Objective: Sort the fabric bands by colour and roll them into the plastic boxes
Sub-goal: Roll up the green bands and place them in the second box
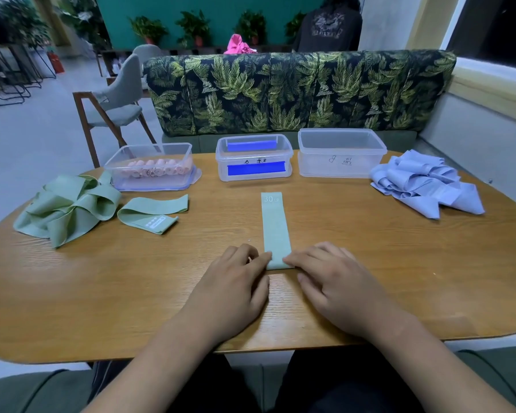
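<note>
A single green band [276, 228] lies flat in the middle of the desk [370, 263]. Its long axis runs straight away from the person, and its far end, printed "30 LB", points at the middle box [254, 158]. The left hand [236, 281] and right hand [337, 287] meet at the near end, fingers curled, each pinching a corner of the short edge against the wood. That edge looks slightly thickened, as if a first turn is being formed. The band appears to be light, soft, stretchy cloth that will sag and slip sideways rather than hold a shape. The near edge, held at both corners, is probably the best place to grip, so the roll stays square and tight as it travels along the strip. A heap of green bands [66, 210] and one loose loop [152, 213] sit at the left, just beside a box of pink rolls [152, 168]. An empty-looking box [340, 153] stands at the right, near a pile of pale blue bands [423, 183].
</note>
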Demonstrator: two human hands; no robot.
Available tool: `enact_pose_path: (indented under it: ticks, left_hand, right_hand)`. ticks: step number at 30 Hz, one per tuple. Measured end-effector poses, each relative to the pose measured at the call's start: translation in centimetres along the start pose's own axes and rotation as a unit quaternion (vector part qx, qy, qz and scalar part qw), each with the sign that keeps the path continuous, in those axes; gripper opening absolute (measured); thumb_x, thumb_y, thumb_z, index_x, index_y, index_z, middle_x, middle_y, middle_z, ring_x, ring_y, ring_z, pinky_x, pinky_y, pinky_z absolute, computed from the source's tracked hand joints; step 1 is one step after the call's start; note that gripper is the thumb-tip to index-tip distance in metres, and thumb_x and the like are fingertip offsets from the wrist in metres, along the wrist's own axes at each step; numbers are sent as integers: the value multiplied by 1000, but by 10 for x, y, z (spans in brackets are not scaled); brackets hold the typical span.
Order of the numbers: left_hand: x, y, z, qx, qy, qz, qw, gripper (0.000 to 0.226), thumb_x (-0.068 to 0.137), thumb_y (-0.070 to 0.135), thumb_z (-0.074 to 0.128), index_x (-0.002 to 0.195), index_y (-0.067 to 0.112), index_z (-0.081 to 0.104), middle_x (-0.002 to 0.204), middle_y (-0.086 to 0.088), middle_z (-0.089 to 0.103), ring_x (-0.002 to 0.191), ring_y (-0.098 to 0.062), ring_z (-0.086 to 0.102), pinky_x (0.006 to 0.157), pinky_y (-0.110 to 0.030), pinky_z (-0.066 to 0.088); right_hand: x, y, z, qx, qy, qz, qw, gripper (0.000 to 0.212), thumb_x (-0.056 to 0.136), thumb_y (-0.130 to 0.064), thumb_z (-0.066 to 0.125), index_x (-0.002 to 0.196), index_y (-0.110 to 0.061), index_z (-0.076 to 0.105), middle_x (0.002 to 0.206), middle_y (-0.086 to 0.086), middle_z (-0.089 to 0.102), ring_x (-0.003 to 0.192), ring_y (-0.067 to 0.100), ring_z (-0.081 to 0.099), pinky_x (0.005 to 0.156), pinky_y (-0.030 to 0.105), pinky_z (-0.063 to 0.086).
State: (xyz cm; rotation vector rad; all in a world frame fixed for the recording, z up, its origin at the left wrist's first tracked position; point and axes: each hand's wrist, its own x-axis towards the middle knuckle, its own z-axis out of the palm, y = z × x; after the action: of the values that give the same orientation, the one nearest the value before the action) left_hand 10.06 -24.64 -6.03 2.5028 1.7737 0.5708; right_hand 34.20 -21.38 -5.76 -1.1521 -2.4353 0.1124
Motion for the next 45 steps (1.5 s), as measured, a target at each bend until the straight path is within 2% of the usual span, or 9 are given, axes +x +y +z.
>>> enact_pose_path:
  ticks: [3,7,12,17,20,31,36,41,45]
  left_hand:
    - [1,2,-2,2,12,5,1000,56,103,45,40,154,24,47,133,5,52,120,-19,51,98,-39,51]
    - [2,1,-4,-17,21,63,998,35,105,34,51,138,27,57,134,9,54,125,-17,52,97,-39,50]
    - [16,-5,-7,-8,1,60,998,35,102,36,49,135,32,59,128,13,57,123,-14,52,96,-41,52]
    - [38,-17,-13,-35,-32,67,997,41,99,33,54,138,31,63,122,10,57,120,-15,52,103,-37,47]
    - [44,-26,-11,-60,-32,70,995,42,99,32,56,140,29,64,120,10,57,121,-14,52,105,-38,46]
    - [43,-31,-5,-172,36,-43,983,50,96,13,59,144,24,53,129,13,61,124,-4,51,102,-21,42]
    - [44,-30,0,-142,26,-3,989,47,99,14,55,143,31,54,137,16,61,127,-6,53,109,-34,45]
    - [47,-30,2,-121,21,-1,992,55,98,9,53,149,30,52,144,12,59,133,-10,50,113,-33,40]
    - [52,-34,3,-174,31,-46,983,42,104,22,55,145,31,54,126,15,65,120,-8,55,106,-32,45]
  right_hand:
    - [4,2,2,-1,-4,8,1000,35,102,-33,49,135,-37,62,132,-27,61,122,6,51,97,34,45]
    - [11,5,0,-8,-7,-3,1000,33,102,-34,47,130,-38,64,128,-27,60,120,4,50,97,35,46]
    - [28,13,-3,-1,-34,-1,999,35,103,-38,45,130,-37,67,129,-26,58,124,5,48,102,35,45]
    - [46,20,-7,95,-23,-12,995,18,96,-23,66,110,-33,70,110,-21,60,108,-2,50,91,18,41]
    - [46,22,-1,125,-4,-14,992,17,89,-25,74,103,-33,69,105,-21,61,103,2,54,89,24,46]
    - [47,26,12,91,19,21,995,23,95,-41,64,118,-37,69,117,-24,68,113,4,52,95,37,52]
    - [49,25,16,78,29,29,996,18,101,-34,63,118,-37,68,113,-24,68,105,3,51,93,40,51]
    - [43,23,12,78,26,3,997,17,99,-29,68,115,-34,69,101,-32,61,102,5,53,90,34,47]
    - [40,24,11,67,26,-13,997,16,98,-31,68,113,-36,67,100,-38,57,100,2,50,86,30,39]
